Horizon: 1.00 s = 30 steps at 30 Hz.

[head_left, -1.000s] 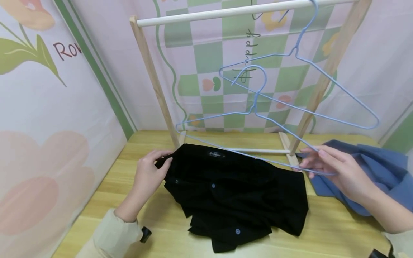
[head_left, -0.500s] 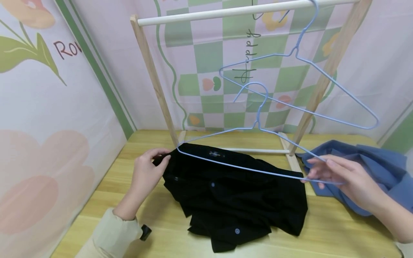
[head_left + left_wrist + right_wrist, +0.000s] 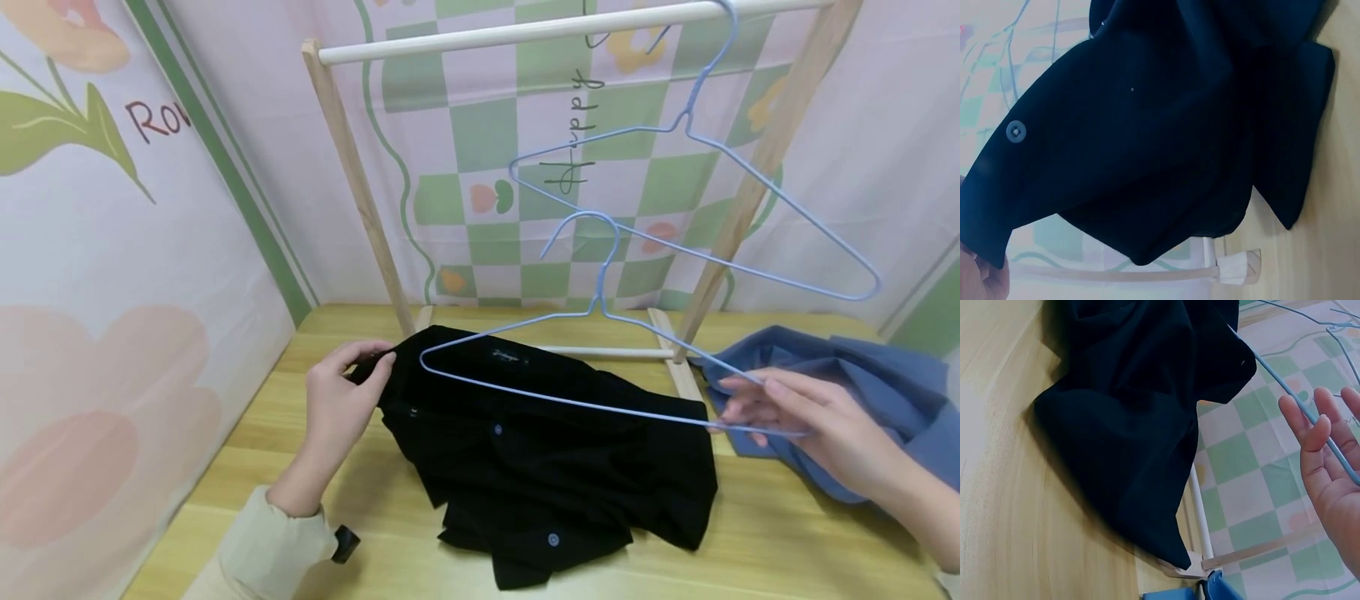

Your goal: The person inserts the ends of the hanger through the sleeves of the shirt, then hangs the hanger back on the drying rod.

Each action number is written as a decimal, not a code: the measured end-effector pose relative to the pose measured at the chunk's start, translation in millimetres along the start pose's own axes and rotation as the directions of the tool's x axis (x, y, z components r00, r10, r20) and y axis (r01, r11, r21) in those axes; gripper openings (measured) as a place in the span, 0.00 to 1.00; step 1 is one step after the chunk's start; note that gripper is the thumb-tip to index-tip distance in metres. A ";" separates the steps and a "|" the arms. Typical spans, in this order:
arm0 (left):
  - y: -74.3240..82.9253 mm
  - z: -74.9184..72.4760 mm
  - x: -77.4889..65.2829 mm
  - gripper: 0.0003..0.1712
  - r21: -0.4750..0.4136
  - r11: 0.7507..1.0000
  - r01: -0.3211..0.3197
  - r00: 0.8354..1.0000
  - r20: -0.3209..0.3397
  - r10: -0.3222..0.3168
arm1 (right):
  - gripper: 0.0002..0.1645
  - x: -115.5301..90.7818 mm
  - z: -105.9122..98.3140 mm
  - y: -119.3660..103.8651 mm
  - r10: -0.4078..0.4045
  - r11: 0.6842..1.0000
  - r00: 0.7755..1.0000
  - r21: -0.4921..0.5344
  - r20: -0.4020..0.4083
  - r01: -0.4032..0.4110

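A black shirt (image 3: 570, 475) with buttons lies rumpled on the table, its collar opening turned toward the rack and a label inside the neck. My left hand (image 3: 337, 396) pinches the shirt's left collar edge and lifts it; in the left wrist view the raised black cloth (image 3: 1147, 144) fills most of the frame. Between the fingers and thumb of my right hand (image 3: 825, 425) is the right end of a light blue wire hanger (image 3: 604, 275). The hanger's left end is over the open neck, just right of my left hand; I cannot tell whether it touches the cloth.
A wooden rack with a white rail (image 3: 480, 36) stands behind the shirt. Another blue hanger (image 3: 697, 92) hangs from that rail, partly behind the held one. At right, a blue garment (image 3: 900, 392) lies folded on the wooden table (image 3: 262, 442).
My right hand has lowered the hanger, so its left end has dropped from above the collar to in front of the neck opening. My left hand has shifted slightly left, still pinching the collar.
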<state>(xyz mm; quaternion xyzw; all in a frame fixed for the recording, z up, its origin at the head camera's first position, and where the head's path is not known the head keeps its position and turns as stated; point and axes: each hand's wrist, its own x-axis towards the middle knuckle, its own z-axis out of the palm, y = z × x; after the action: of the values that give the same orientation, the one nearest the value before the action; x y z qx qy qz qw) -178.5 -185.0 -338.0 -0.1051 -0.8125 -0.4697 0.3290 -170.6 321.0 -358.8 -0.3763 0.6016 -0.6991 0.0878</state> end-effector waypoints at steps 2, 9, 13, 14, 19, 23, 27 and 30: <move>2.0 1.1 -0.6 0.05 -0.017 1.000 -0.004 1.000 -0.013 0.004 | 0.34 -0.8 -0.1 0.6 -0.003 1.000 1.000 -0.002 -0.003 0.003; 8.7 1.9 -1.3 0.05 -0.065 0.998 0.004 1.000 -0.020 -0.006 | 0.35 -1.6 -0.7 2.9 -0.001 1.000 0.999 0.002 0.032 0.001; 13.9 1.9 -2.9 0.05 -0.086 0.996 0.001 1.000 -0.025 -0.003 | 0.35 -0.5 0.3 4.1 0.012 1.000 0.999 -0.012 0.045 -0.011; 15.2 2.2 -3.2 0.04 -0.093 0.996 -0.004 1.000 -0.026 0.002 | 0.35 -0.2 0.8 4.6 0.015 1.000 0.999 -0.017 0.046 -0.014; 22.6 4.8 -5.1 0.04 -0.134 0.990 -0.033 0.999 -0.025 0.030 | 0.34 1.7 4.7 7.4 0.021 0.999 0.998 -0.046 0.054 -0.018; 27.6 7.1 -7.4 0.04 -0.157 0.987 -0.043 0.999 -0.024 0.040 | 0.33 4.2 8.9 10.5 0.023 0.998 0.999 -0.064 0.050 -0.020; 32.2 8.8 -9.4 0.04 -0.198 0.979 -0.058 0.998 -0.020 0.055 | 0.32 7.2 12.5 12.9 0.023 0.994 0.999 -0.105 0.041 -0.019; 35.1 10.2 -11.1 0.05 -0.233 0.969 -0.080 0.997 -0.018 0.078 | 0.31 8.8 15.1 13.7 0.017 0.991 0.999 -0.135 0.041 -0.011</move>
<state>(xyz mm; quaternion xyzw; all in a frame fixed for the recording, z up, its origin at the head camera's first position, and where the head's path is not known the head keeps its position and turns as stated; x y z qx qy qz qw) -157.6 -156.2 -324.1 -0.1735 -0.7452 -0.5490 0.3363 -171.9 300.7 -367.6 -0.3917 0.6480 -0.6483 0.0795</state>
